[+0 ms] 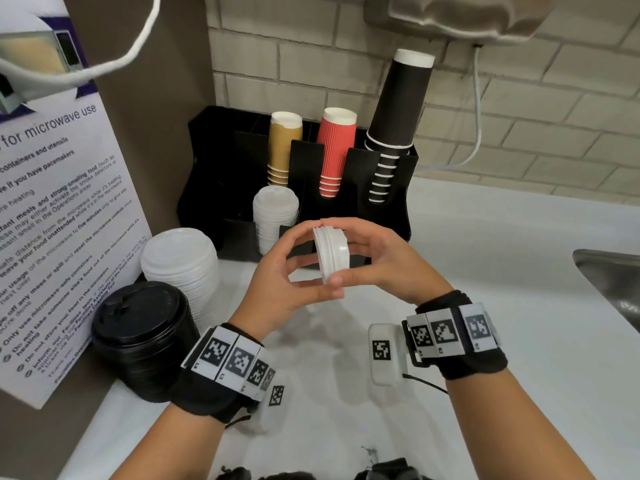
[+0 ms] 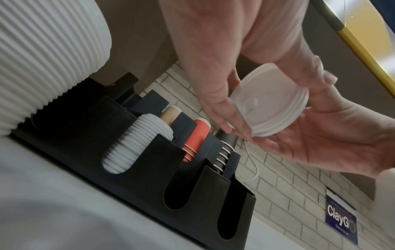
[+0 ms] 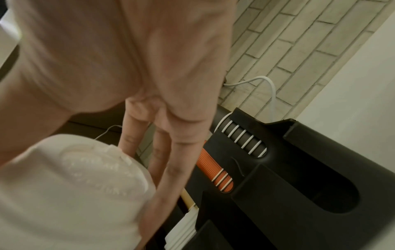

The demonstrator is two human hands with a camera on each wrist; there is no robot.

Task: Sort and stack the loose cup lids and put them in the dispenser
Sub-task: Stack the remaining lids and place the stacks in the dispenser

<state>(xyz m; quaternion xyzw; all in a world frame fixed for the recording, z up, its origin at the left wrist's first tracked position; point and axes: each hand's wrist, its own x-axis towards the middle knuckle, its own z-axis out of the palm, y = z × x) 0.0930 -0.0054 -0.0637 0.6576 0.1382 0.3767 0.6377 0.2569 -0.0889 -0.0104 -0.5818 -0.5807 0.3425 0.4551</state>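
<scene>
A short stack of white cup lids (image 1: 330, 252) is held on edge above the counter, just in front of the black dispenser (image 1: 388, 209). My left hand (image 1: 308, 261) grips its left side with fingers over the rim and thumb below. My right hand (image 1: 353, 254) cups it from the right. The left wrist view shows the lids (image 2: 275, 108) pinched between fingers (image 2: 215, 98). The right wrist view shows the lids (image 3: 74, 186) close up and blurred. One front slot of the dispenser holds a stack of white lids (image 1: 275, 216); two front slots (image 2: 177, 191) are hollow.
A tall stack of larger white lids (image 1: 183, 261) and a stack of black lids (image 1: 142, 337) stand on the counter at the left. Tan cups (image 1: 284, 147), red cups (image 1: 336, 150) and black cups (image 1: 398, 116) fill the rear slots. A steel sink (image 1: 609, 275) lies right.
</scene>
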